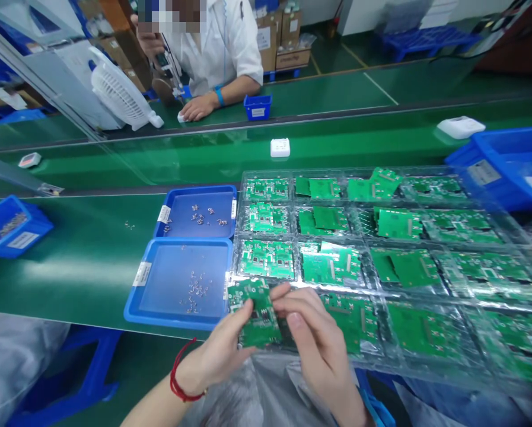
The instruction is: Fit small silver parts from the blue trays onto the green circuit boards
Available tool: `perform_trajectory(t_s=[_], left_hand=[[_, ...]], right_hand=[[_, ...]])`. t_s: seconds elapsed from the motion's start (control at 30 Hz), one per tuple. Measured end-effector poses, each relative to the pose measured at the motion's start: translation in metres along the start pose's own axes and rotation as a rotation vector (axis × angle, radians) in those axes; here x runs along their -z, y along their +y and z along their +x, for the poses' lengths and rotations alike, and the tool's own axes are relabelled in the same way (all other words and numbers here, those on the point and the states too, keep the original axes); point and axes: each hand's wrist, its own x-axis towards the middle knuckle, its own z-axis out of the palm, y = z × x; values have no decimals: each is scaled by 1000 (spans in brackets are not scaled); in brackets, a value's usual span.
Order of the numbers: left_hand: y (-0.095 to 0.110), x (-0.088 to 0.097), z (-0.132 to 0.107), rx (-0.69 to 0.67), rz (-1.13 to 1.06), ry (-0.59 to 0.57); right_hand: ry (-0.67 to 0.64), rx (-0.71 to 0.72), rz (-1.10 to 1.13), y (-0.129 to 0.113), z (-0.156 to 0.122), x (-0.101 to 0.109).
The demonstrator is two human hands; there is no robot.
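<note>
My left hand [219, 350], with a red cord on its wrist, grips the left edge of a green circuit board [255, 317] at the near left corner of a clear plastic tray [426, 367]. My right hand [312, 332] pinches the same board's right side, fingers curled over it. The tray's pockets hold several more green boards [266, 258]. Just left of my hands lies a shallow blue tray [159, 308] with several small metal parts [194, 293] in it.
A second blue tray [177, 204] with small parts sits behind the first. Blue bins stand at far left [8, 228] and far right [506, 166]. White plastic housings [280, 147] lie on the green belt. A person in white works across it, beside a white fan [118, 95].
</note>
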Motion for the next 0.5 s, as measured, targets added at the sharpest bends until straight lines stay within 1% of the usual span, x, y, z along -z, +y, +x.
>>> perform_trajectory(t_s=[0.1, 0.13, 0.2, 0.27, 0.33, 0.43, 0.5], left_hand=[[5, -12, 1, -80, -336, -64], [6, -15, 2, -96, -402, -75], [7, -19, 2, -92, -455, -74], [5, -18, 2, -94, -433, -54], [0, -15, 0, -121, -368, -26], [-5, -7, -3, -153, -242, 11], [-6, -4, -4, -124, -146, 12]], right_hand=[[65, 30, -56, 0, 1, 4], [68, 53, -96, -1, 1, 4], [39, 106, -186, -5, 2, 2], [11, 169, -279, -9, 2, 0], [13, 217, -370, -13, 2, -3], [-1, 239, -469, -15, 3, -4], [-42, 238, -514, -14, 4, -3]])
